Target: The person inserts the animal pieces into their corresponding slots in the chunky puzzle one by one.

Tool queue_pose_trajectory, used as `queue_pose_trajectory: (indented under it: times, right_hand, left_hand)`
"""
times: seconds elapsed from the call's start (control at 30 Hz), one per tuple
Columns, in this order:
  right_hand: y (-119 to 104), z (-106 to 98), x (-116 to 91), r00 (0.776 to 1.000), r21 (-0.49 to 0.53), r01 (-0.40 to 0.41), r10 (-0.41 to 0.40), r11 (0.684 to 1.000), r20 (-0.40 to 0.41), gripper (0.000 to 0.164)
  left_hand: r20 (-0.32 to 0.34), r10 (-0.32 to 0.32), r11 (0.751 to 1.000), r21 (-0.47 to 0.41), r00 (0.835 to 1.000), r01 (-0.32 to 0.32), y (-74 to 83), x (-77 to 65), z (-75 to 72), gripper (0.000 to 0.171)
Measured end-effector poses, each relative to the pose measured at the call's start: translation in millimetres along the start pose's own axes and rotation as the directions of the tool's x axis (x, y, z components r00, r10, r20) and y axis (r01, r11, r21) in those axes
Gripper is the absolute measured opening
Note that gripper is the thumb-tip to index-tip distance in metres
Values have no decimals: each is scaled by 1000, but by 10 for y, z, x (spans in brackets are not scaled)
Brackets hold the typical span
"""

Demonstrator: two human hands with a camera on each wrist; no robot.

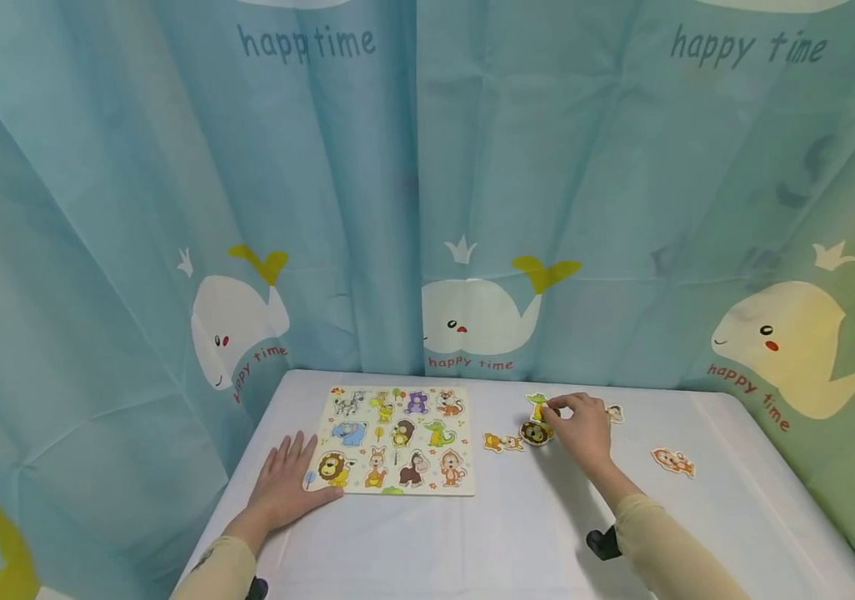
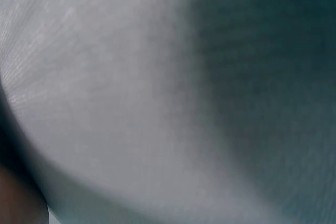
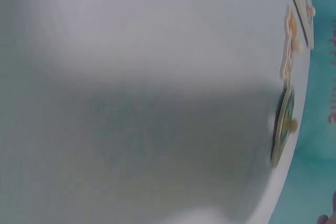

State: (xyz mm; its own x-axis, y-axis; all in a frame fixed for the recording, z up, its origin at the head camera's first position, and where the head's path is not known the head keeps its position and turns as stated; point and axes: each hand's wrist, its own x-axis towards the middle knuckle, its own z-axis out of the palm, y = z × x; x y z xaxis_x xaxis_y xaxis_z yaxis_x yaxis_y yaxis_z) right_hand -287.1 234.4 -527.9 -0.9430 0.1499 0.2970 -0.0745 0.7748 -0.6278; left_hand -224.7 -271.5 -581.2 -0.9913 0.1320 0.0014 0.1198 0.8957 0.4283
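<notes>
"Puzzle board (image 1: 433, 457), on the white table (image 1: 427, 550): what is at its left edge?"

"The left hand (image 1: 288, 475), its fingers spread, the thumb at the near left corner."

"And the board itself?"

"It lies on the table's left half, face up, showing three rows of animals."

"Going right?"

"An orange piece (image 1: 502, 442) near the board, then a round piece (image 1: 536, 433) just beside it."

"And the right hand (image 1: 582, 427)?"

"It pinches the green piece (image 1: 536, 405) between thumb and finger, at the round piece's far edge. Whether those two touch, I cannot tell."

"Past that?"

"A pale piece (image 1: 616, 412), partly hidden by the hand, then an orange-and-white piece (image 1: 672, 462), well apart."
</notes>
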Motion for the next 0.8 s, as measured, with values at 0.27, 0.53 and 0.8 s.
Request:
queue_pose_trajectory:
  times: [0.27,0.53,0.8]
  right_hand:
    - [-211,132,-26,999,25,14,-15,1000,38,23]
    - [-339,251,-37,999,32,3,-5,999,48,22]
    - [-446,422,-93,998,35,10,-12,999,58,18]
  left_hand:
    - [28,-8,1000,-15,1000,8,38,-21,-41,125]
    - [14,-5,1000,-18,1000,6,-5,19,4,123]
    - [62,-20,1000,5,998,19,35,-11,-49,122]
